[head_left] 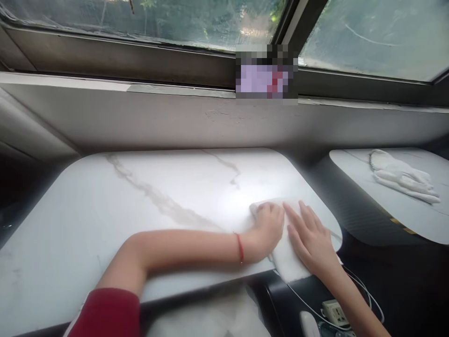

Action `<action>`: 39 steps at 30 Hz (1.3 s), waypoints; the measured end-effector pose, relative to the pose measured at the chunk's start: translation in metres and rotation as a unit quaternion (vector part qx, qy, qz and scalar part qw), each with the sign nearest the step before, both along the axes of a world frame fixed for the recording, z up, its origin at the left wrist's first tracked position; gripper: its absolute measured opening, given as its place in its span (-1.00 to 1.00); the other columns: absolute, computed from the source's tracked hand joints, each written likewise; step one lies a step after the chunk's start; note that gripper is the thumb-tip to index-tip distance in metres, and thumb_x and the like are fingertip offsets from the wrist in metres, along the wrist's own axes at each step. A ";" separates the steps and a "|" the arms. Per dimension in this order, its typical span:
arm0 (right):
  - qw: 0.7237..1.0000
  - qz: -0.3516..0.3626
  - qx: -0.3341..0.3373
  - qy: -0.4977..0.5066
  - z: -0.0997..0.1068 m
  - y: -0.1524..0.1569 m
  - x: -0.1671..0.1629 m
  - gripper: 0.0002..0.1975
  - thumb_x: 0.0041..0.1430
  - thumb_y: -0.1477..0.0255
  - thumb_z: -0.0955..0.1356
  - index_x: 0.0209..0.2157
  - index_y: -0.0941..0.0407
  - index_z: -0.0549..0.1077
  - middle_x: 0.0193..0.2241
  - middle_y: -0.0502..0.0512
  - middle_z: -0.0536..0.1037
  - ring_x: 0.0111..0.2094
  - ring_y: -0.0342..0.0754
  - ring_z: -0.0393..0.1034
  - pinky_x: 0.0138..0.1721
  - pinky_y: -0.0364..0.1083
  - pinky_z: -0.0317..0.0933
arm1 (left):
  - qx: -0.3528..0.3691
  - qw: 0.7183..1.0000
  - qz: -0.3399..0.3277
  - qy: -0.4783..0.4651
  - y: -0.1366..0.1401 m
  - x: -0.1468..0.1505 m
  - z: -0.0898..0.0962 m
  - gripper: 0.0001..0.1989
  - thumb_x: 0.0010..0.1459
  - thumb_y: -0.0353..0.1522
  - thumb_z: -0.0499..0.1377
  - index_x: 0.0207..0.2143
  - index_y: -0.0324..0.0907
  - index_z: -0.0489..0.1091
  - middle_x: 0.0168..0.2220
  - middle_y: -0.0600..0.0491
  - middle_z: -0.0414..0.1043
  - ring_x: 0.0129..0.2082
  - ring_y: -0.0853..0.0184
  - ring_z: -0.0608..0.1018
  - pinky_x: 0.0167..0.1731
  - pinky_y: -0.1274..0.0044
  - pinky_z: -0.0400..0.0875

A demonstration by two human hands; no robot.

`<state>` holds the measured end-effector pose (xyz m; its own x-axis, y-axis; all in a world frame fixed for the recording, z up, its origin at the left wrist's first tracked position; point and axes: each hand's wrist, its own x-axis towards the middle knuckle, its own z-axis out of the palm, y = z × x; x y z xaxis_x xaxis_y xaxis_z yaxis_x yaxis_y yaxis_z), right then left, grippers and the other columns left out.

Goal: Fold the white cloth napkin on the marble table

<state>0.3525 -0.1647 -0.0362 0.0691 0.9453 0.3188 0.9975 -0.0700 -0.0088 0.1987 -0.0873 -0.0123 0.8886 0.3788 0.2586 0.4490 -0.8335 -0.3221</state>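
A white cloth (291,260) lies at the right end of a white marble-patterned table (182,187), with its near corner hanging over the front edge. My left hand (268,229), a red string round its wrist, reaches across from the left and has its fingers curled on the cloth's left part. Pressed flat on the right side of the same cloth is my right hand (312,241), fingers stretched out and apart. The cloth under both palms is hidden.
To the right stands a second marble-patterned table (386,187) bearing a folded white cloth (403,175). Below the near edge are a power strip (335,312) and a white cable (368,297). A wall with windows (157,23) runs behind.
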 end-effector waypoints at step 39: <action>0.998 -0.060 -0.012 0.030 -0.002 0.221 0.060 -0.44 0.39 0.24 0.06 0.35 -0.03 0.18 0.37 0.28 0.13 0.33 0.28 0.02 0.13 0.34 0.17 | -0.403 0.762 0.027 -0.507 0.207 0.079 0.008 -0.74 0.23 -0.33 0.10 -0.52 -0.17 0.41 -0.34 0.03 0.46 -0.25 0.32 0.50 -0.15 0.49 0.37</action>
